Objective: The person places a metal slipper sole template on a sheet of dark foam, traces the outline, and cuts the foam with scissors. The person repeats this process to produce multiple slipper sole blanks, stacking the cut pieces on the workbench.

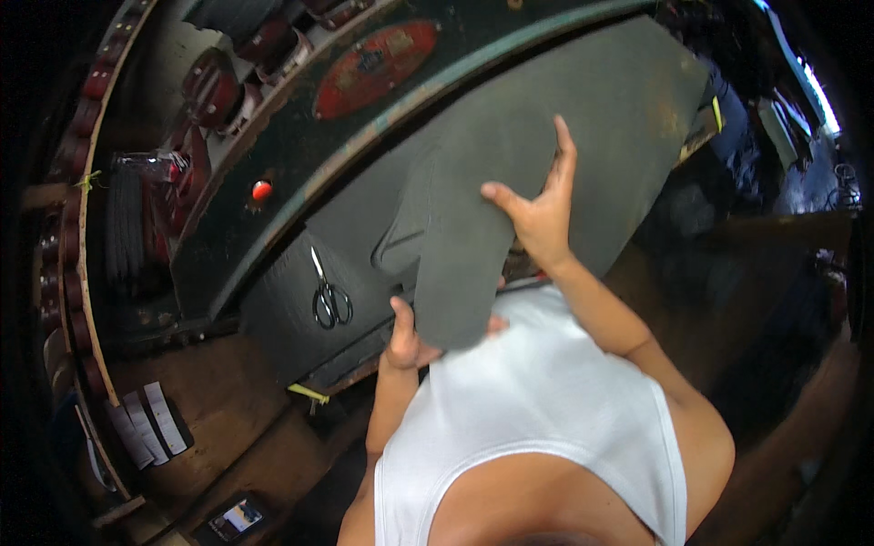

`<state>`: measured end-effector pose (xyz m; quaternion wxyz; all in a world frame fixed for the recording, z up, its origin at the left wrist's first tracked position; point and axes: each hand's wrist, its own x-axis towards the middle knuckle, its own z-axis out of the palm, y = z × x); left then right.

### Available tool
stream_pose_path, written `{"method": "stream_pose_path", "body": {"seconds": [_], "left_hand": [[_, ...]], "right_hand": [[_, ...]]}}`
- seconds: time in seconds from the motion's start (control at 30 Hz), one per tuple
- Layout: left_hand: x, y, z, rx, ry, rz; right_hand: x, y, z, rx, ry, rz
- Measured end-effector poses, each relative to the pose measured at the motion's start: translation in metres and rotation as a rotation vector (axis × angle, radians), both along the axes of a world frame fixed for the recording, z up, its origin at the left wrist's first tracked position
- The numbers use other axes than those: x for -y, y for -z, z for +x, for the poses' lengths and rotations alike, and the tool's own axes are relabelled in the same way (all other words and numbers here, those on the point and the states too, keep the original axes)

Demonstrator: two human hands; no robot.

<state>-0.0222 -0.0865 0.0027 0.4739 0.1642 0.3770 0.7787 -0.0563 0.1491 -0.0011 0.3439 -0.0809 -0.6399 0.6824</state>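
A long grey sole-shaped piece (455, 282) with a rounded near end slants over a larger grey sheet (628, 109). My left hand (408, 344) holds its near end from below, thumb raised beside its edge. My right hand (544, 218) grips the piece farther up, thumb on top and index finger stretched out; its other fingers are partly hidden. Black-handled scissors (330, 302) lie on grey material to the left, beside some cut shapes (396, 246).
A dark green machine body (246, 227) with a red oval plate (373, 68) and red button (262, 189) runs behind the sheets. Wooden racks (100, 273) stand left. White strips (159, 428) and a phone (238, 519) lie on the brown surface at lower left. Dark clutter fills the right.
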Motion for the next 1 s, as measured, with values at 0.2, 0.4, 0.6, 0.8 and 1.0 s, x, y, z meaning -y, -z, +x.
{"method": "stream_pose_path", "body": {"seconds": [0.2, 0.4, 0.6, 0.8, 1.0], "left_hand": [[-0.031, -0.018, -0.018, -0.542, -0.120, -0.306], [-0.089, -0.043, -0.043, -1.503, -0.225, -0.962], [-0.125, -0.067, -0.089, -1.645, 0.148, -0.700], [-0.196, -0.131, -0.193, -1.634, -0.207, -0.588], [-0.232, -0.093, -0.155, -1.530, -0.161, -0.540]], "right_hand": [[-0.019, 0.037, 0.002, 0.129, -0.236, -0.314], [-0.044, 0.078, 0.035, 0.248, -0.442, -0.363], [-0.086, 0.064, 0.056, 0.189, -0.139, -0.683], [-0.134, 0.075, 0.087, 0.183, -0.005, -0.681], [-0.145, 0.072, 0.097, 0.011, 0.102, -0.744]]}}
